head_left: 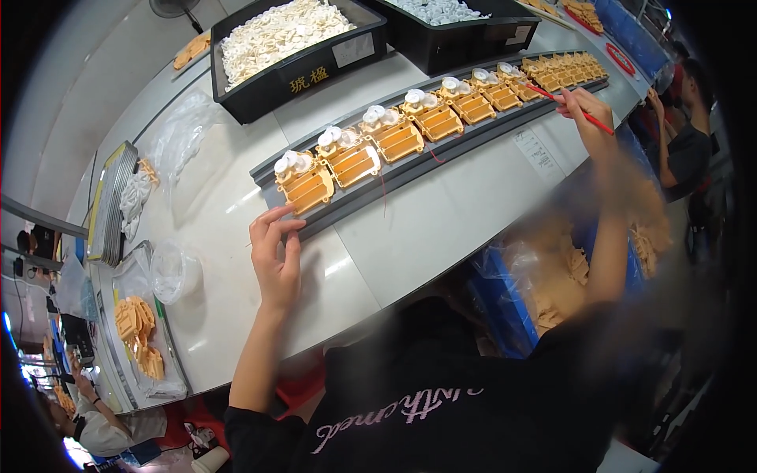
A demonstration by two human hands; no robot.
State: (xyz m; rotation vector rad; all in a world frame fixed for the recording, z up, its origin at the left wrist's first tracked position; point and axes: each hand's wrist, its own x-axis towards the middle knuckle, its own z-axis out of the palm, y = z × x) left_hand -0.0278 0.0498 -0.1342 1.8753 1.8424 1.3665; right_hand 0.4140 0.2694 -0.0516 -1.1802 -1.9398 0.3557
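Observation:
A row of orange plastic housings [307,191] lies along a long grey rail [416,165] on the table. The nearer ones carry round white plastic parts [293,163] along their far side. My right hand [583,118] grips a thin red stick [544,93]; its tip is by the white parts on a housing towards the far right, and the tip's kind is too small to make out. At the rail's left end, my left hand [276,256] has its fingers apart, fingertips at the edge of the first housing, holding nothing.
Beyond the rail stand a black bin of cream-coloured parts [300,80] and a black bin of pale grey parts [461,46]. Left lie clear plastic bags [180,138] and a tray with orange parts [142,335]. A blue crate [512,303] sits below the table's right edge. Other people work at both sides.

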